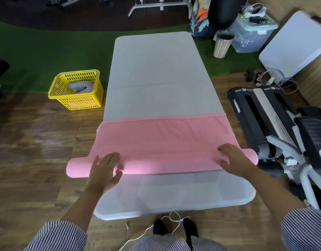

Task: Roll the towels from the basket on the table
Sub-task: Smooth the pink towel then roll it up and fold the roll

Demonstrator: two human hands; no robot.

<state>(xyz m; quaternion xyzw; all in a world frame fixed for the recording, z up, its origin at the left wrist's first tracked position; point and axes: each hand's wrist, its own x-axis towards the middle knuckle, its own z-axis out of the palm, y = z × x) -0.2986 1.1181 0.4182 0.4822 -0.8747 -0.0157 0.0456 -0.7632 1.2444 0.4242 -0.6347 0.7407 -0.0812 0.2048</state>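
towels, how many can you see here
2. A pink towel lies across the table, partly rolled under both hands. A grey towel sits in the yellow basket on the floor; more may be hidden beneath it.

Both hands, left (105, 166) and right (232, 158), palms down, fingers extended, arms outstretched.

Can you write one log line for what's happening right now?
step: rolling | pink terry towel: part rolled on grey table | left hand, right hand: flat on roll | yellow plastic basket: grey towel waiting
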